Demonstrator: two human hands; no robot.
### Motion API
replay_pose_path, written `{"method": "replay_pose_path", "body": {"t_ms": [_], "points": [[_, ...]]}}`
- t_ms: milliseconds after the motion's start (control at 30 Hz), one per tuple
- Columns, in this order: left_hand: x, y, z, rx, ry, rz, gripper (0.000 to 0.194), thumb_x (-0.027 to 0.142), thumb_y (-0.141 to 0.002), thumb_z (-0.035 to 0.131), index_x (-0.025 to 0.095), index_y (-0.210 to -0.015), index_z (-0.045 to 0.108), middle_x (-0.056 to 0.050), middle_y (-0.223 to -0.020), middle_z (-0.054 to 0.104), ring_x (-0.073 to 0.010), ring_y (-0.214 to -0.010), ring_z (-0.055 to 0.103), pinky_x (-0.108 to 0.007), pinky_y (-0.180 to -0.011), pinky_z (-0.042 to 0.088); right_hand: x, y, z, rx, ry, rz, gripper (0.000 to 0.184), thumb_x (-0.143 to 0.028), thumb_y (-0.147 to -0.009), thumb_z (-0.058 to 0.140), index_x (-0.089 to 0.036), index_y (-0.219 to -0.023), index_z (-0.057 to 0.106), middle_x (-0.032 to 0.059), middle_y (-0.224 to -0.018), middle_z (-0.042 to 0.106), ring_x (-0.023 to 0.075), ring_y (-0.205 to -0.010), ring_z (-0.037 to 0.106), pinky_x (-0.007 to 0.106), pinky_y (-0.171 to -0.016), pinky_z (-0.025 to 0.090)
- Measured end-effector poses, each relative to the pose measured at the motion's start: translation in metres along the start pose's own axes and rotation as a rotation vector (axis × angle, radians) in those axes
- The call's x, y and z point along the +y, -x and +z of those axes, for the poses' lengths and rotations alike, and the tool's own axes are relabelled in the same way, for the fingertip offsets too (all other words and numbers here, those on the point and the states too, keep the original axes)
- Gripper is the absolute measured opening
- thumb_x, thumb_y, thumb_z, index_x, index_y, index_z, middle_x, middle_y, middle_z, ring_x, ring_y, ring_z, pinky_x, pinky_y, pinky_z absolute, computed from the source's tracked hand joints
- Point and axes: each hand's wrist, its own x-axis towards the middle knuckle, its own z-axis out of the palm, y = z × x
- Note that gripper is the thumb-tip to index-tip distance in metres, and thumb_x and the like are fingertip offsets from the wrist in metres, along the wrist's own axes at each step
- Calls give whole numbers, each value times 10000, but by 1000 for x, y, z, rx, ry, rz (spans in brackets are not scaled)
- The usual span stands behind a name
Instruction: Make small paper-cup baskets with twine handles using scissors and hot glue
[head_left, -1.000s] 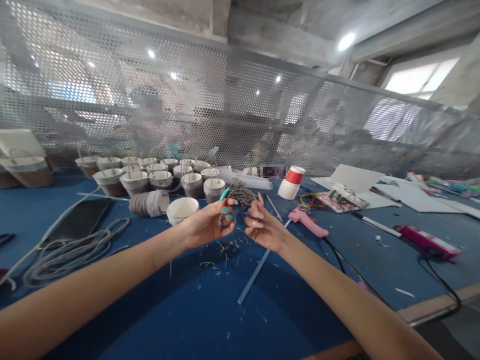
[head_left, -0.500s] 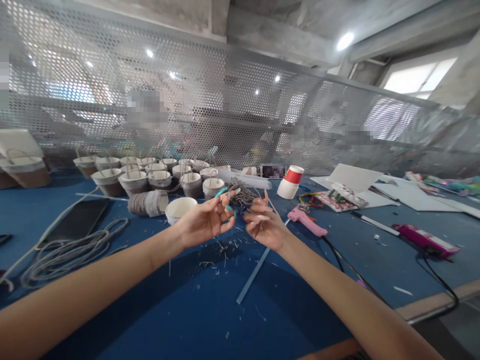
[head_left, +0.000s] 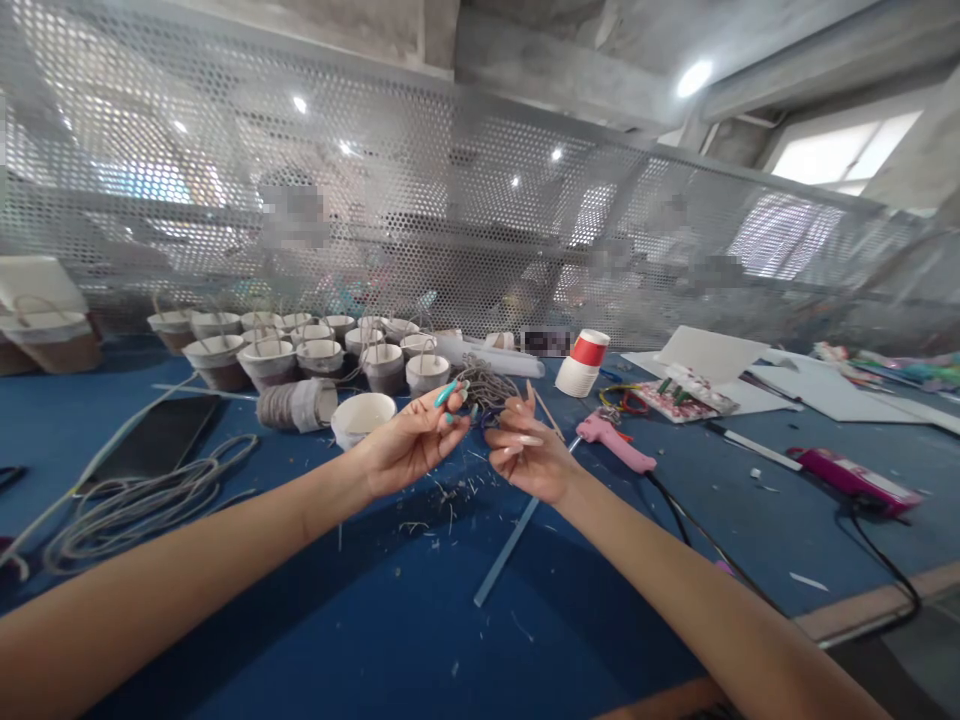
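Observation:
My left hand (head_left: 420, 437), with turquoise nails, is raised over the middle of the blue table. Its thumb and fingertips are drawn together; whatever may be between them is too small to make out. Just to its right, my right hand (head_left: 534, 455) hovers with fingers curved and spread, the index finger pointing up, and no object showing in it. A small gap separates the two hands. Behind them lies a tangled bundle of thin grey cord (head_left: 487, 380). A white paper cup (head_left: 364, 412) stands left of my left hand, partly covered by it.
Several cord-wrapped cups with handles (head_left: 270, 365) line the back left. A coil of grey cord (head_left: 150, 510) lies near a black tablet-like slab (head_left: 154, 440). Right are a pink glue gun (head_left: 615, 443), a glue stick (head_left: 506, 555), stacked cups (head_left: 581, 365) and a magenta device (head_left: 855, 480).
The fingers of my left hand have closed toward its thumb, from a looser curl. My right hand has hardly moved, and the things on the table stay in place.

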Motion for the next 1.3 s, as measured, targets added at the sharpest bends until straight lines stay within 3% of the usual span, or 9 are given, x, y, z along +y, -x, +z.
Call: {"method": "replay_pose_path", "body": {"t_ms": [233,367,500,633,767,900,1100,1200,1300], "points": [[0,0,1,12,-62,12,245,-94,-674,551,125,-771,605,31,-617,623,-76,-652,661,-140,-750,534,-3,-2,-1,90,-54,4,197,-240,-866,519,-197,-676,493,-118,-482,462,29,-454,458,155,-491,428],[-1,-1,0,-1,-72,18,242,-81,-647,597,125,-773,609,27,-665,630,-77,-658,654,-146,-761,532,-3,-2,-1,69,-68,5,215,-246,-852,539,-196,-652,480,-118,-469,458,36,-452,454,168,-495,428],[-2,-2,-4,-39,-86,7,194,-8,-662,668,108,-813,628,19,-675,627,-40,-556,595,-192,-838,513,-3,-2,-1,48,-46,3,197,-238,-837,571,-200,-657,499,-123,-474,464,32,-448,446,167,-502,426],[-4,-2,-8,4,-166,-11,270,109,-666,729,106,-921,641,-14,-755,661,-60,-593,604,-254,-833,520,-6,-2,-3,75,-3,-9,173,-244,-810,611,-202,-673,515,-135,-488,485,22,-444,439,168,-523,438],[-7,-1,-10,40,-210,-14,151,142,-656,748,110,-768,652,3,-637,629,-65,-586,592,-253,-776,528,-8,-3,-5,81,16,-15,139,-238,-784,646,-201,-709,535,-144,-503,503,15,-440,426,193,-616,479],[-8,-1,-12,55,-200,-5,177,149,-618,776,117,-718,634,13,-623,610,-76,-604,588,-275,-749,534,-9,-2,-4,21,24,4,175,-260,-766,668,-185,-695,526,-136,-496,498,24,-460,441,207,-629,494],[-3,-2,-16,58,-160,0,188,158,-619,775,127,-710,613,25,-581,568,-74,-592,556,-274,-714,532,-9,0,4,-46,151,45,391,-416,-868,505,-169,-574,432,-111,-394,300,44,-429,374,206,-610,469],[-2,-2,-17,23,-155,-36,144,133,-658,735,133,-738,615,33,-551,529,-65,-558,522,-246,-674,522,-10,1,9,-39,186,56,447,-490,-898,392,-170,-588,427,-94,-436,322,47,-437,365,191,-564,435],[-1,-2,-17,-5,-152,-56,127,138,-669,723,132,-724,609,27,-552,520,-66,-547,508,-232,-649,511,-11,2,10,-49,181,35,433,-446,-919,377,-171,-588,420,-91,-436,309,48,-434,356,179,-529,406]]}}
